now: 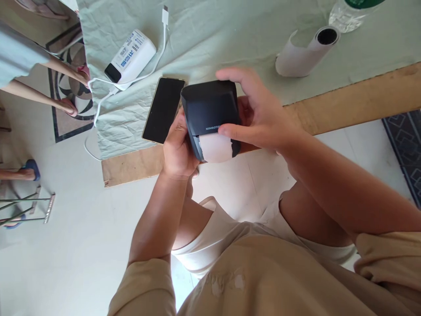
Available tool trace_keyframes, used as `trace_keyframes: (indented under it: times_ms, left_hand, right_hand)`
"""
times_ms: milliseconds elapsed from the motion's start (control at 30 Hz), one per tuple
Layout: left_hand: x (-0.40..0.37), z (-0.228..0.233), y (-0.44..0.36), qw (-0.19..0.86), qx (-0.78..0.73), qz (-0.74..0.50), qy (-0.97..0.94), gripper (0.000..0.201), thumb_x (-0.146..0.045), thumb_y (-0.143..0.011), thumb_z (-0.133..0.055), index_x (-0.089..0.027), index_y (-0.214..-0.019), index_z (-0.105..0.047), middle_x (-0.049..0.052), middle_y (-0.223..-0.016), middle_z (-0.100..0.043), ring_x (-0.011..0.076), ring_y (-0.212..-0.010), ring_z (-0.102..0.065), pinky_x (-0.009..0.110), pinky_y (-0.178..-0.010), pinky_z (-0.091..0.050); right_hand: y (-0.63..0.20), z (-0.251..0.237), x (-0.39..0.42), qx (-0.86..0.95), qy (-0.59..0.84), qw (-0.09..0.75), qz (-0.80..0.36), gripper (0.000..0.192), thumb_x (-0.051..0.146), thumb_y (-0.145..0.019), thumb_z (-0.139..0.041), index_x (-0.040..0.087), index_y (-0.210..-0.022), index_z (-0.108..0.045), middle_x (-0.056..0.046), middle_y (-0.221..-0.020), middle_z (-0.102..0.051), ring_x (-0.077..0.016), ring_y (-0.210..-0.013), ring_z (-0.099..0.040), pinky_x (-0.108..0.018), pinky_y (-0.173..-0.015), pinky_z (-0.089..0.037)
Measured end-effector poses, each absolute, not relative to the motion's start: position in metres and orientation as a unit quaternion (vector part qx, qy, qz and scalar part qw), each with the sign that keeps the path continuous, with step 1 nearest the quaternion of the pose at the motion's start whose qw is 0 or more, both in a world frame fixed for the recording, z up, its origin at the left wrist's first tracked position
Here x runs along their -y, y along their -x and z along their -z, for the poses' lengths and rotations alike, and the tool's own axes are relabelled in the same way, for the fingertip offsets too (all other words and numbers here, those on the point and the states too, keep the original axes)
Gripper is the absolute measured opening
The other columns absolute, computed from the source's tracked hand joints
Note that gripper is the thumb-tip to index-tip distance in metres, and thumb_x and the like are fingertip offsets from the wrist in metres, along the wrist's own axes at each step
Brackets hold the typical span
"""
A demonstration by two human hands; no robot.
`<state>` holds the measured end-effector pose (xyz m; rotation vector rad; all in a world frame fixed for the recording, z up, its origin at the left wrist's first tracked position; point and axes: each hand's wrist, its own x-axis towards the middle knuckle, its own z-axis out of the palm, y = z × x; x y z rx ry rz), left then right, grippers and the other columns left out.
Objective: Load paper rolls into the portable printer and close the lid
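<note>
Above the table's near edge I hold a black label printer [210, 107] marked NIIMBOT. White label paper [216, 148] sticks out of its near side. My left hand [180, 147] is closed around the printer's left side, its thumb along the edge. On the right, my right hand [256, 112] grips the printer, with one digit at the far top corner and another by the lettering. Part of its fingers is hidden behind the printer. A dark-screened phone [163, 109] lies on the cloth just left of the printer, partly covered by it and my left hand.
A white power bank or adapter [133, 57] with a white cable [158, 59] lies at the table's left. A roll of white paper [304, 52] and a clear bottle with green [348, 15] stand at right. Other people's legs [62, 87] and a metal stool [29, 206] are at left.
</note>
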<state>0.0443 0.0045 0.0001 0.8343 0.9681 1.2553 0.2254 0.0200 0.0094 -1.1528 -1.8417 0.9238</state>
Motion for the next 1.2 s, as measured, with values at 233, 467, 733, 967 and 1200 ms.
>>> trace_keyframes:
  times_ms: [233, 467, 733, 967, 1200]
  left_hand:
    - [-0.001, -0.004, -0.044, 0.665, -0.385, -0.515, -0.379, 0.034, -0.049, -0.097, -0.052, -0.022, -0.104, -0.071, 0.009, -0.11, -0.076, 0.0355, -0.149, -0.041, 0.051, -0.122, -0.041]
    - [-0.001, 0.002, -0.045, 0.635, -0.409, -0.524, -0.394, 0.038, -0.057, -0.095, -0.056, -0.025, -0.111, -0.071, 0.007, -0.128, -0.071, 0.0343, -0.152, -0.035, 0.049, -0.123, -0.04]
    - [-0.001, 0.002, -0.046, 0.633, -0.43, -0.499, -0.407, 0.045, -0.064, -0.09, -0.062, -0.027, -0.115, -0.07, 0.007, -0.128, -0.072, 0.0373, -0.145, -0.046, 0.055, -0.118, -0.045]
    - [0.001, 0.003, -0.043, 0.634, -0.435, -0.494, -0.406, 0.041, -0.061, -0.091, -0.061, -0.027, -0.113, -0.07, 0.007, -0.126, -0.072, 0.0373, -0.143, -0.048, 0.051, -0.113, -0.049]
    - [0.002, 0.001, -0.042, 0.639, -0.409, -0.482, -0.438, 0.04, -0.06, -0.091, -0.063, -0.029, -0.115, -0.07, 0.007, -0.121, -0.072, 0.0377, -0.133, -0.057, 0.047, -0.105, -0.055]
  right_hand:
    - [-0.225, -0.025, -0.024, 0.772, 0.486, 0.373, -0.172, 0.032, 0.051, -0.089, -0.057, 0.024, -0.106, -0.061, -0.001, -0.075, -0.058, -0.0165, -0.073, -0.055, -0.034, -0.076, -0.049]
    - [-0.231, -0.028, -0.03, 0.801, 0.443, 0.329, -0.23, 0.033, 0.035, -0.074, -0.071, 0.023, -0.105, -0.063, 0.0, -0.09, -0.06, -0.0118, -0.071, -0.052, -0.029, -0.069, -0.043]
    - [-0.228, -0.046, -0.027, 0.726, 0.489, 0.445, -0.19, 0.016, 0.035, -0.094, -0.056, 0.021, -0.099, -0.061, 0.007, -0.062, -0.054, -0.0093, -0.059, -0.058, -0.026, -0.071, -0.046]
    - [-0.221, -0.054, -0.025, 0.762, 0.567, 0.286, -0.129, 0.012, 0.025, -0.093, -0.047, 0.023, -0.1, -0.057, 0.001, -0.096, -0.068, -0.0138, -0.071, -0.06, -0.03, -0.072, -0.044]
    - [-0.211, -0.063, -0.019, 0.806, 0.583, 0.036, -0.099, 0.029, 0.028, -0.084, -0.056, 0.031, -0.113, -0.059, -0.005, -0.095, -0.07, -0.0238, -0.073, -0.06, -0.031, -0.058, -0.032]
